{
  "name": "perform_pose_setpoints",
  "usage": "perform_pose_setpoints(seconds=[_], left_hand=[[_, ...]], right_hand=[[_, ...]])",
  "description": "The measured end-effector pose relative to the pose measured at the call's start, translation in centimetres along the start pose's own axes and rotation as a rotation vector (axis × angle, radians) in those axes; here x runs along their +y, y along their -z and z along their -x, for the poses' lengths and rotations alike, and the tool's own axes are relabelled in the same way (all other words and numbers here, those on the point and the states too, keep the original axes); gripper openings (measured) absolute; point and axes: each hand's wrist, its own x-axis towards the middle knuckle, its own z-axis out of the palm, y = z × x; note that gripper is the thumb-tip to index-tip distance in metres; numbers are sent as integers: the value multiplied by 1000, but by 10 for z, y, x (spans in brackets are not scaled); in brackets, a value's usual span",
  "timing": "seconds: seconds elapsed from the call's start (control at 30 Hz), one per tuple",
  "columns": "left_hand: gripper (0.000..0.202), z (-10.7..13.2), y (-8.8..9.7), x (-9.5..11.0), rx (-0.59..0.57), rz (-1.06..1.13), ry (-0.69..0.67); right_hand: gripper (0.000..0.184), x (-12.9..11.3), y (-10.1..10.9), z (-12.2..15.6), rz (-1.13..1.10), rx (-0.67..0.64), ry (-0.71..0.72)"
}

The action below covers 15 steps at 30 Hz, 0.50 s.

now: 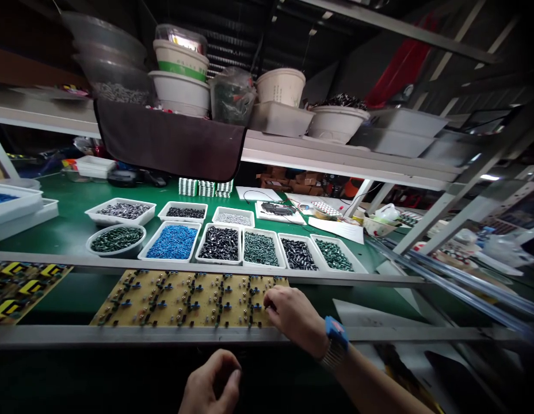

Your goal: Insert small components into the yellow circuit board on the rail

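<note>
A tan circuit board (180, 298) studded with small blue and dark parts lies between two grey rails. My right hand (293, 316), with a blue watch on its wrist, rests on the board's right end, fingers curled and pinched at a part too small to name. My left hand (212, 382) hangs low in front of the near rail, fingers curled inward around something I cannot make out. Behind the far rail stand white trays of small components: blue ones (172, 241), black ones (219, 243) and green ones (335, 256).
A second board (16, 286) with yellow markings lies at the left. A green mat (68, 230) covers the bench. An upper shelf (336, 158) carries bowls and tubs, with a dark cloth (172, 141) hanging off it. Slanted metal struts (443, 213) stand at the right.
</note>
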Motion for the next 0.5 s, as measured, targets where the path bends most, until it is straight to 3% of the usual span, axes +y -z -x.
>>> perform_pose_setpoints(seconds=[0.13, 0.3, 0.4, 0.5], left_hand=[[49, 1, 7, 15, -36, 406, 290], [65, 4, 21, 31, -138, 524, 278], [80, 8, 26, 41, -119, 554, 295], [75, 10, 31, 49, -115, 555, 303]], right_hand=[[19, -20, 3, 19, -107, 34, 66], [15, -53, -4, 45, -355, -82, 380], [14, -59, -5, 48, -315, -94, 439], [10, -59, 0, 48, -334, -68, 450]])
